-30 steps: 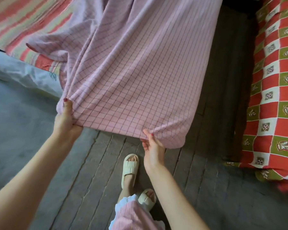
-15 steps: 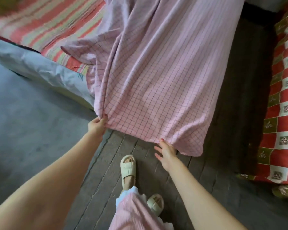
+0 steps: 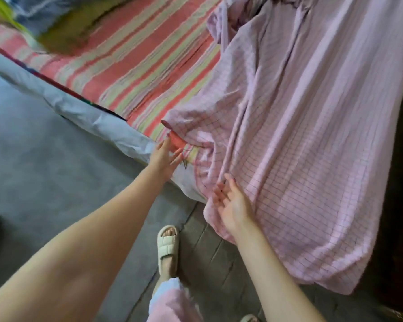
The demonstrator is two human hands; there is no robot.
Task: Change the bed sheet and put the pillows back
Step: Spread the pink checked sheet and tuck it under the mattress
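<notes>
Bedding, one lot, recorded from the head view. One pink checked bed sheet [image 3: 312,140] is laid in long folds over the right part of the bed [image 3: 135,66]; its lower end is draped past the bed's foot edge and hangs down onto the floor boards [image 3: 209,266]. One striped under-cover [image 3: 149,63], in red, pink and pale green bands, is left exposed over the left part of the bed. One pale blue-white cover [image 3: 96,115] is seen hanging down along the bed's near side edge. At top left, blurred bedding in grey-blue and yellow-green is noted; whether pillows are among it cannot be told.

Two hands are counted. The left hand [image 3: 165,156] is held at the bed's near corner, fingers [image 3: 177,153] straight and loosely spread, tips touching the striped edge where the sheet's corner lies; nothing is gripped. The right hand [image 3: 233,203] is held palm up against the hanging folds of the sheet, fingers [image 3: 219,194] relaxed and slightly apart, nothing pinched.

Grey floor [image 3: 33,159] is shown left of the bed and dark boards below the foot edge. One cream slipper [image 3: 168,247] is fully seen on the boards; a second is only glimpsed at the bottom edge.
</notes>
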